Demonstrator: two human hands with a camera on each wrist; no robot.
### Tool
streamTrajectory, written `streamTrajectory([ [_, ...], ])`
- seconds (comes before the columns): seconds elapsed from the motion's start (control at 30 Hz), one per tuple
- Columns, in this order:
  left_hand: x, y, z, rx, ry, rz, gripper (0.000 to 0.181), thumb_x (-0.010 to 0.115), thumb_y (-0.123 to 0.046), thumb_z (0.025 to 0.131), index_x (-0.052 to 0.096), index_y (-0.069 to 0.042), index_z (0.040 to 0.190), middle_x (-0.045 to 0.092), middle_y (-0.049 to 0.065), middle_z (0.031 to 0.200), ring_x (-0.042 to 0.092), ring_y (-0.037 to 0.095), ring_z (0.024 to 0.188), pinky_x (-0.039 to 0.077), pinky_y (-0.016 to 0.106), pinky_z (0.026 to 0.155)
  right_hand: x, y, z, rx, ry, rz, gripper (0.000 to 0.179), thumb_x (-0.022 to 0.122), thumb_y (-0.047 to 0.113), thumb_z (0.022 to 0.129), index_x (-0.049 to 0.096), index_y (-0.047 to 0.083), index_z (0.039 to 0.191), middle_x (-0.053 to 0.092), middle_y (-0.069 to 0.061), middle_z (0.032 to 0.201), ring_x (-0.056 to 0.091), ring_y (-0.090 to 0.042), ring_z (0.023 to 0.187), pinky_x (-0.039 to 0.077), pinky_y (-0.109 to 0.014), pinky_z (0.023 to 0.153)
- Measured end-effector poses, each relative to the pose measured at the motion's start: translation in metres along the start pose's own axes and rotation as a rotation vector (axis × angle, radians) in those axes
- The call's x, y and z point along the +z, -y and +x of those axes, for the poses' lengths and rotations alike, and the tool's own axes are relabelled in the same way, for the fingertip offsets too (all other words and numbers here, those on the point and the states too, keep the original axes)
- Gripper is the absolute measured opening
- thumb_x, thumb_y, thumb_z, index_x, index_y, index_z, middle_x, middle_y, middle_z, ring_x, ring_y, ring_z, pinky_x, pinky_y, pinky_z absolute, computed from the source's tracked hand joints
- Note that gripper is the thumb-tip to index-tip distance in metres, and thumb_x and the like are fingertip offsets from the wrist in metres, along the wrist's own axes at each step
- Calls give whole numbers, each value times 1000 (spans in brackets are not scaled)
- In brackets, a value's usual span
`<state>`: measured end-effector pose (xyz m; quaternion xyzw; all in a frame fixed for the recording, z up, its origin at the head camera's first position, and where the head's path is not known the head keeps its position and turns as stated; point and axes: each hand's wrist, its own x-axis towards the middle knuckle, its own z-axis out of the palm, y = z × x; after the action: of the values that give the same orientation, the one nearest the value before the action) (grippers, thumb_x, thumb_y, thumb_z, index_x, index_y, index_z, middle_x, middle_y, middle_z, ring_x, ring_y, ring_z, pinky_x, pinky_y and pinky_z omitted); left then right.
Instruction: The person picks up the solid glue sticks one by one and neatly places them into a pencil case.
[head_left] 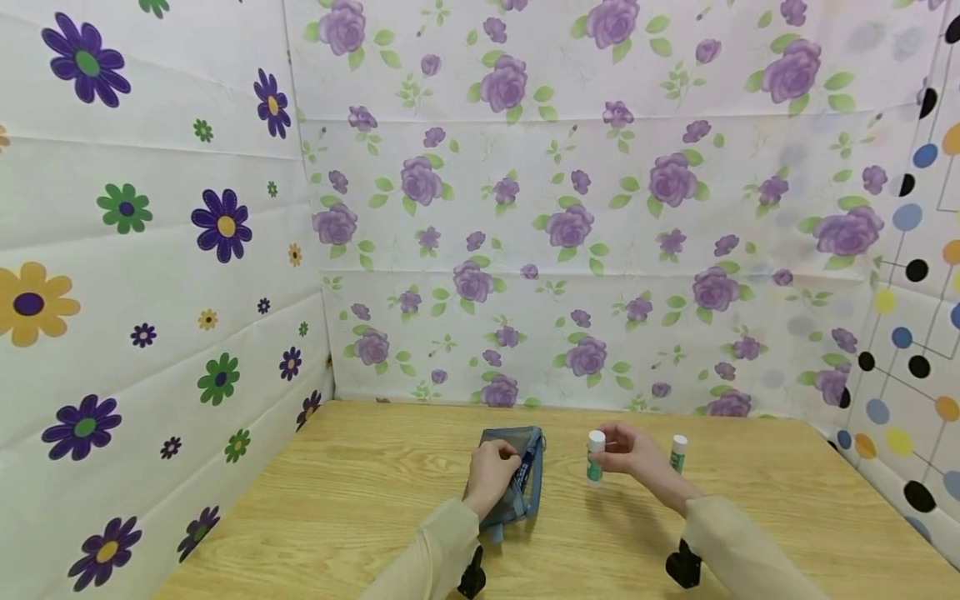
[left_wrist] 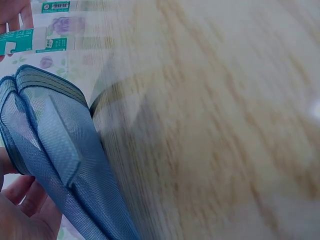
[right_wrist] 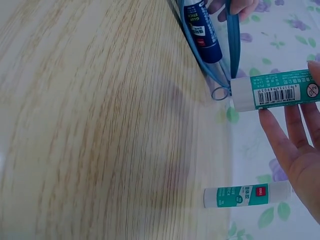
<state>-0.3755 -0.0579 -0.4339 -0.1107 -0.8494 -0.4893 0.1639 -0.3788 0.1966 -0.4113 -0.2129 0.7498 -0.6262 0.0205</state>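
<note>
A blue mesh pouch (head_left: 534,492) lies on the table with its top gaping. My left hand (head_left: 491,471) grips the pouch by its side. Inside the pouch is a dark blue glue stick (right_wrist: 204,32), its label showing through the opening in the right wrist view. My right hand (head_left: 637,454) holds a green and white glue stick (head_left: 596,458) upright between thumb and fingers, a little to the right of the pouch. Behind the right wrist, a second green and white glue stick (right_wrist: 242,195) stands on the table.
The wood-grain table (head_left: 360,492) reaches back to a wall sheet with purple roses (head_left: 570,225). Flower-print sheeting (head_left: 172,292) borders the left side, and a dotted sheet (head_left: 907,350) borders the right. A fabric tab (left_wrist: 60,142) sticks out from the pouch's end.
</note>
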Motion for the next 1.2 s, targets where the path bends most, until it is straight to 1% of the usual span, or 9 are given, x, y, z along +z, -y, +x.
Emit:
streamTrajectory([
  [0.13,-1,-1,0,-1,5,-1,5,61,-2,83,65,0,84,56,0,72,52,13,61,43,31,54,3,0,0,0,-2,-17,46,67,13,82,46,-5,119,54,-17,105,53,-28,95,44,-46,79],
  [0.27,-1,-2,0,-7,12,-7,5,60,-2,84,65,0,85,56,0,72,52,13,61,43,31,54,5,1,0,17,-4,-11,49,68,15,82,44,-3,120,53,-16,107,52,-28,97,42,-49,81],
  [0.37,-2,-3,0,-8,13,-7,6,60,-2,84,65,1,85,56,0,73,52,14,62,43,31,54,7,2,1,20,-2,-10,48,68,16,82,45,-1,120,53,-15,107,53,-28,97,42,-48,80],
  [0.6,-1,-3,0,-10,18,-16,7,60,-2,84,65,2,86,56,0,73,52,14,63,43,31,55,11,5,4,15,3,-20,44,67,15,82,47,-1,118,55,-15,106,54,-28,96,45,-42,77],
  [0.87,-2,-3,1,-19,22,-22,7,60,-2,84,64,2,87,56,1,74,52,15,64,44,32,56,15,11,5,20,6,-6,46,66,15,83,46,-2,120,54,-15,107,53,-28,97,44,-45,80],
  [1.2,-3,-3,-1,-18,23,-22,7,60,-1,84,64,2,86,56,1,73,52,14,63,43,31,55,19,10,7,19,19,-1,48,67,16,82,45,-2,121,52,-15,108,52,-29,99,41,-49,82],
])
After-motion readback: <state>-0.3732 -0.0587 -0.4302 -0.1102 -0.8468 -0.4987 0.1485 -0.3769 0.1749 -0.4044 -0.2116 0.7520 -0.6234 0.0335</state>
